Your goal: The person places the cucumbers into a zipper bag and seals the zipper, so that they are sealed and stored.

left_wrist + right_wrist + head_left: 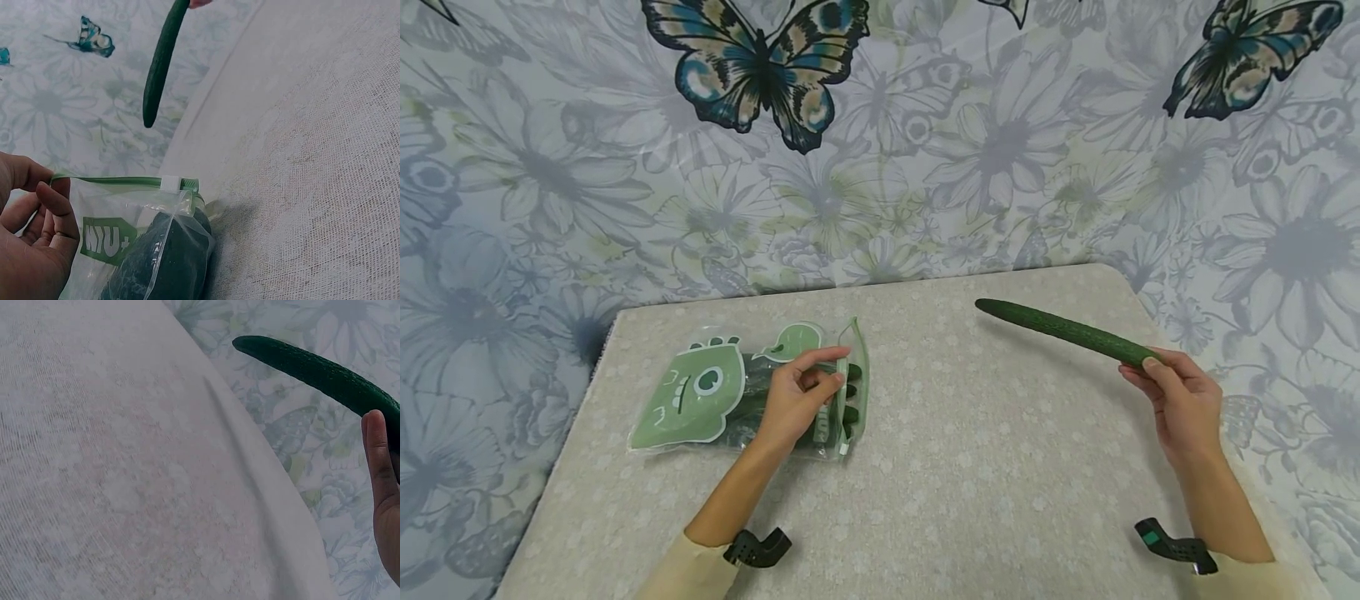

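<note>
My right hand grips a long dark green cucumber by its near end, raised over the right side of the table; its far tip points left. In the right wrist view the thumb lies along the cucumber. My left hand pinches the green-edged mouth of a clear zip bag with a green cartoon face on it. Several cucumbers lie inside, their ends toward the mouth. A white slider sits near one end of the zip in the left wrist view.
A beige patterned cloth covers the table, whose back edge runs close to a wall covering printed with flowers and butterflies. Black straps are on both wrists.
</note>
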### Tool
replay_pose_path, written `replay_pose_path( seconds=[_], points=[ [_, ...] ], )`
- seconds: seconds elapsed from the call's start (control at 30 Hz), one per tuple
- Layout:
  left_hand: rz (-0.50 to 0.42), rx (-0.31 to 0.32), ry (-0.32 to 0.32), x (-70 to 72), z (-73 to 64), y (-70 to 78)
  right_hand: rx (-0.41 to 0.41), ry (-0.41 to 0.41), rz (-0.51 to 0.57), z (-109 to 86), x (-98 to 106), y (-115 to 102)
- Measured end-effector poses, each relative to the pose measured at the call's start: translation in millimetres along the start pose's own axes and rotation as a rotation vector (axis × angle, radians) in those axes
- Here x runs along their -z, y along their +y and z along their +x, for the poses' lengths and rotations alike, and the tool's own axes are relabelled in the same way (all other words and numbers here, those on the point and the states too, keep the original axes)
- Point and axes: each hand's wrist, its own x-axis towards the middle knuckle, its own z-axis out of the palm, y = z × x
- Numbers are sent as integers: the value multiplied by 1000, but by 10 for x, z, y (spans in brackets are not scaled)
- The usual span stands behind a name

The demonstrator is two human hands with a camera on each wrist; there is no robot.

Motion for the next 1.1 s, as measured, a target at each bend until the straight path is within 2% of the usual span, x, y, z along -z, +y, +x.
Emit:
replay_pose_path(
  seconds=[0.27, 0.9, 1.1],
  points=[
    [-10, -5, 0, 8, 2, 1, 0, -174, -47, 69, -288, 201],
    [-5, -33, -7, 21, 6, -30, -115, -294, -216, 218, -1028, 787],
    [-2, -28, -12, 24, -1, -17, -156, -332, -236, 241, -1254, 1026]
  ],
)
